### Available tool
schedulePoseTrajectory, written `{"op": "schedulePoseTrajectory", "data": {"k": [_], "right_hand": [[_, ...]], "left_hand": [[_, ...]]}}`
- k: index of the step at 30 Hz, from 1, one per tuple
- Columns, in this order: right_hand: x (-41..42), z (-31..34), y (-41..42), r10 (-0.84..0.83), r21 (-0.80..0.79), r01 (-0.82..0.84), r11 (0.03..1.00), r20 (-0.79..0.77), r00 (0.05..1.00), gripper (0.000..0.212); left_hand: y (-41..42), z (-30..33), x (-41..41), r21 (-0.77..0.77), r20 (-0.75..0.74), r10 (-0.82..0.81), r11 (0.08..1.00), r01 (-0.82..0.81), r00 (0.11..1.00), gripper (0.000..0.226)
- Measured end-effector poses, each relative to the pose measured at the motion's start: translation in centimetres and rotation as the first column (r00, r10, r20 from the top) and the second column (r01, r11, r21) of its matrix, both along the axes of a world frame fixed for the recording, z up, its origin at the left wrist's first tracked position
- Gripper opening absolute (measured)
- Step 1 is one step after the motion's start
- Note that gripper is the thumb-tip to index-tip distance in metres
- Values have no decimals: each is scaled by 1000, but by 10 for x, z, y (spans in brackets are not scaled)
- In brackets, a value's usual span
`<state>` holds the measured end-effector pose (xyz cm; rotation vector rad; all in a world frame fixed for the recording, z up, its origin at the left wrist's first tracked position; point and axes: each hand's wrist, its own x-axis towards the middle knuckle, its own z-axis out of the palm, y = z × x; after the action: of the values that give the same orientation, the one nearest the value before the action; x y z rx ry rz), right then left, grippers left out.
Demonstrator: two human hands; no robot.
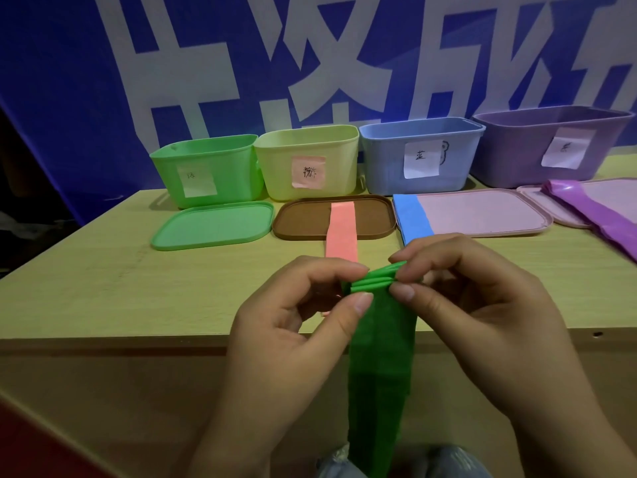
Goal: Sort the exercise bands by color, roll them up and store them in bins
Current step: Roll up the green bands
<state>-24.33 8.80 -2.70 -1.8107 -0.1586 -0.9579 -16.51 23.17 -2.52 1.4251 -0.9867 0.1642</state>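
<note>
Pinching the folded top of the green band (374, 281) between them, the left hand (293, 326) and right hand (465, 298) hold it above the table (103, 288) edge, its tail hanging, seemingly slack, below.

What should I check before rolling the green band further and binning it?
1. Both hands hold the roll: left hand and right hand pinch the rolled end of the green band. Ok.
2. Roll tidy: layers look stacked evenly at the top. Ok.
3. Tail free: it hangs past the table edge; its lower end is out of view. Cannot tell.
4. Green bin open: its green lid lies in front. Ok.
5. Bin has room: inside not visible. Cannot tell.
6. Other bands out of the way: pink band lies just behind the hands. Not ok.
</note>
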Motion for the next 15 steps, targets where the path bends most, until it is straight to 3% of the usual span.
{"op": "schedulePoseTrajectory", "data": {"k": [3, 7, 11, 15], "right_hand": [[-2, 1, 0, -35, -68, 34, 997, -9, 999, 4], [-2, -1, 1, -43, -43, 42, 998, -21, 999, 5], [-4, -1, 2, -60, -51, 59, 997, -18, 998, 15], [-4, 1, 1, -77, -145, 76, 986, 3, 997, 21]], "left_hand": [[1, 1, 0, 37, 47, 12, 999, -13, 999, 19], [2, 1, -1, 30, 68, 19, 999, -21, 998, 18], [0, 0, -3, -52, -40, 24, 998, -26, 999, 39], [0, 0, -3, -98, -100, 2, 995, -12, 995, 38]]}}
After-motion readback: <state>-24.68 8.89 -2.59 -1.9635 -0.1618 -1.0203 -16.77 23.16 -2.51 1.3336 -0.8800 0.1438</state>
